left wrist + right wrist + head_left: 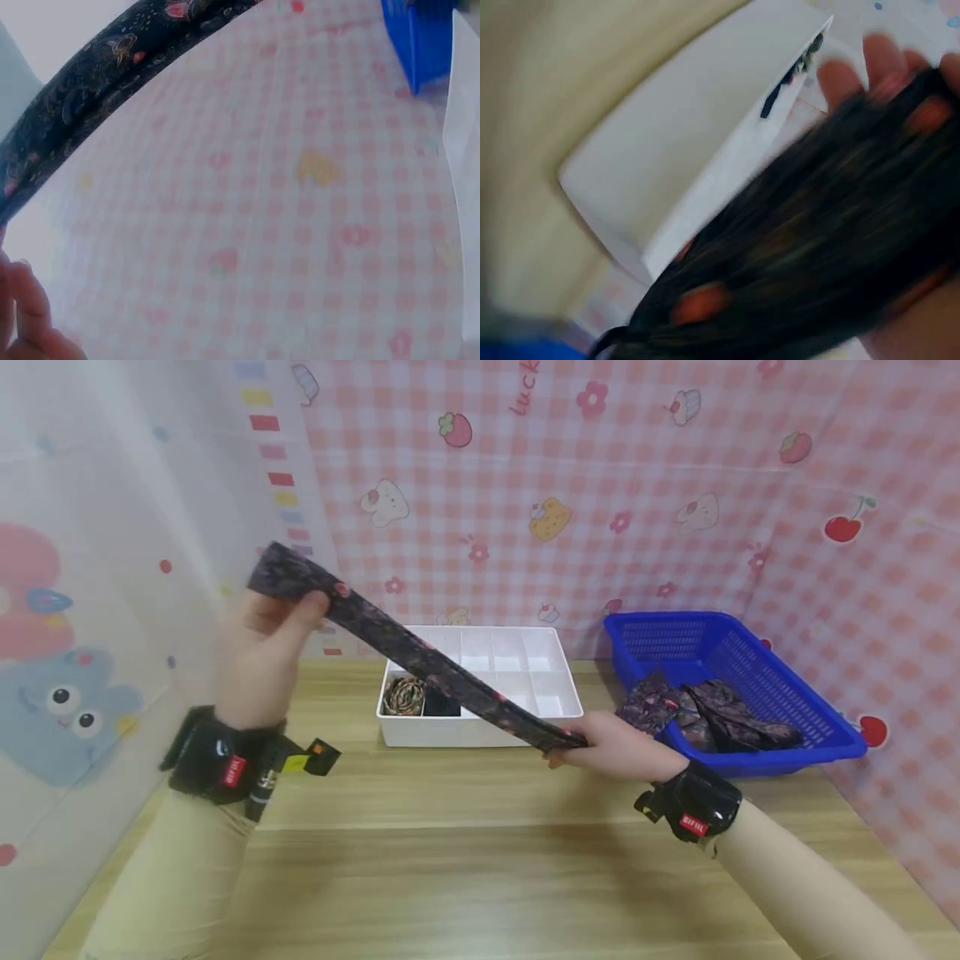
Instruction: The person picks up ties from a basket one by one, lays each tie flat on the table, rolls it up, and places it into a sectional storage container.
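Note:
A long, narrow folded strip of dark floral cloth (442,672) stretches slantwise between my two hands, above the table. My left hand (262,652) pinches it close to its upper left end, the thumb in front. Lower down on the right, my right hand (618,745) grips the other end. In the left wrist view the cloth strip (97,82) arches across the upper left corner, with some fingers (30,304) below it. The right wrist view shows the cloth strip (802,225) blurred and large, fingertips at its far edge.
Behind the strip stands a white divided box (487,732); a rolled patterned piece (405,696) and a dark piece (441,702) occupy its front left compartments. At the right, a blue plastic basket (795,681) holds crumpled dark floral cloth (723,714). Patterned sheets hang behind and at both sides.

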`<action>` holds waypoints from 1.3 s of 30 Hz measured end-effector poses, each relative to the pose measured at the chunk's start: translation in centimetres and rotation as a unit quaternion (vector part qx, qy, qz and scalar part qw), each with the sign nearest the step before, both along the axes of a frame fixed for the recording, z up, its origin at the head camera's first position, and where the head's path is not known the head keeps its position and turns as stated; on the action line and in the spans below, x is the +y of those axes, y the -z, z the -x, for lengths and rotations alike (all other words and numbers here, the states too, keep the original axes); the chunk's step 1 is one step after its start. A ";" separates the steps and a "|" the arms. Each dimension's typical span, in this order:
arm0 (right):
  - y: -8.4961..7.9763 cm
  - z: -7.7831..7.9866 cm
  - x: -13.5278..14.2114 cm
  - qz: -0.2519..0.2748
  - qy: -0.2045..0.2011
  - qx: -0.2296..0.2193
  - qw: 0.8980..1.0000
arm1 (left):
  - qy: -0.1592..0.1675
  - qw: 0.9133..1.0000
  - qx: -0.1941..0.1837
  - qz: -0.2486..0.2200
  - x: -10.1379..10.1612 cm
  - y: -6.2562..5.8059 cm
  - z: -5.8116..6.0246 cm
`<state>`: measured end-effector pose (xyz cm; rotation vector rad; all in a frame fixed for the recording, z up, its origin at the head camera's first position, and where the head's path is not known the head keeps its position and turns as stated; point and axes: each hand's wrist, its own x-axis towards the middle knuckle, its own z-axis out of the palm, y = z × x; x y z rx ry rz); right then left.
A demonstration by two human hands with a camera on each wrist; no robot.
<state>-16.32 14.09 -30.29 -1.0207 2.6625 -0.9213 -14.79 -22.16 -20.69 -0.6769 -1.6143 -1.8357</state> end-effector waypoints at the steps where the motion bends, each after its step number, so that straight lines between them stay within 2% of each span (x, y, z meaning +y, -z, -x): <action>1: 0.2 -0.1 0.3 0.007 -0.014 -0.032 0.999 | -0.009 0.999 -0.015 -0.026 -0.9 0.0 0.0; 4: 0.5 -0.7 1.1 0.034 -0.057 -0.140 0.988 | -0.078 0.993 -0.070 -0.054 -3.5 0.4 0.2; 5: 0.5 -0.9 1.4 0.035 -0.071 -0.162 0.984 | -0.105 0.989 -0.090 -0.052 -4.3 0.7 0.3; 8: 0.6 -1.5 2.2 0.047 -0.131 -0.219 0.966 | -0.146 0.978 -0.136 -0.061 -6.4 1.6 0.4; 10: 0.6 -1.9 2.9 0.060 -0.170 -0.261 0.948 | -0.176 0.970 -0.158 -0.063 -7.7 2.3 0.4; 12: 0.9 -2.2 3.6 0.081 -0.196 -0.324 0.922 | -0.216 0.958 -0.182 -0.046 -8.9 3.1 0.5; 15: 1.9 -2.4 4.9 0.114 -0.214 -0.393 0.887 | -0.276 0.934 -0.225 0.013 -10.4 4.8 0.9; 17: 3.0 -2.5 5.7 0.133 -0.219 -0.422 0.870 | -0.312 0.910 -0.263 0.075 -11.5 6.2 1.0; 19: 4.2 -2.5 6.6 0.149 -0.227 -0.425 0.863 | -0.337 0.885 -0.290 0.137 -12.4 7.9 0.9; 22: 5.8 -2.6 7.8 0.171 -0.230 -0.433 0.855 | -0.356 0.855 -0.312 0.211 -13.5 10.3 0.4; 23: 6.2 -2.6 8.2 0.175 -0.230 -0.435 0.853 | -0.353 0.851 -0.315 0.227 -13.8 11.1 0.2; 26: 7.0 -2.6 9.7 0.170 -0.213 -0.436 0.858 | -0.334 0.846 -0.312 0.275 -14.5 13.4 -0.4; 28: 7.5 -2.5 10.9 0.153 -0.178 -0.430 0.871 | -0.311 0.841 -0.315 0.310 -15.0 14.9 -0.9; 29: 7.6 -2.4 11.7 0.136 -0.150 -0.417 0.886 | -0.304 0.835 -0.315 0.333 -15.2 15.6 -1.1; 31: 8.0 -2.4 13.2 0.093 -0.086 -0.357 0.925 | -0.288 0.824 -0.313 0.374 -15.6 16.7 -1.6; 32: 8.1 -2.4 13.9 0.069 -0.049 -0.315 0.945 | -0.278 0.819 -0.312 0.393 -15.7 17.2 -1.9; 34: 8.3 -2.5 15.1 0.008 0.028 -0.225 0.974 | -0.247 0.807 -0.315 0.434 -15.8 17.8 -2.3; 35: 8.4 -2.6 15.6 -0.027 0.073 -0.179 0.981 | -0.227 0.800 -0.320 0.453 -15.8 18.1 -2.5; 36: 8.6 -2.6 15.9 -0.058 0.110 -0.134 0.983 | -0.204 0.794 -0.329 0.468 -15.7 18.3 -2.6; 37: 8.7 -2.6 16.2 -0.083 0.141 -0.096 0.982 | -0.184 0.783 -0.338 0.489 -15.6 18.4 -2.7; 39: 9.0 -2.6 16.8 -0.131 0.200 -0.037 0.970 | -0.141 0.764 -0.361 0.516 -15.2 18.7 -2.9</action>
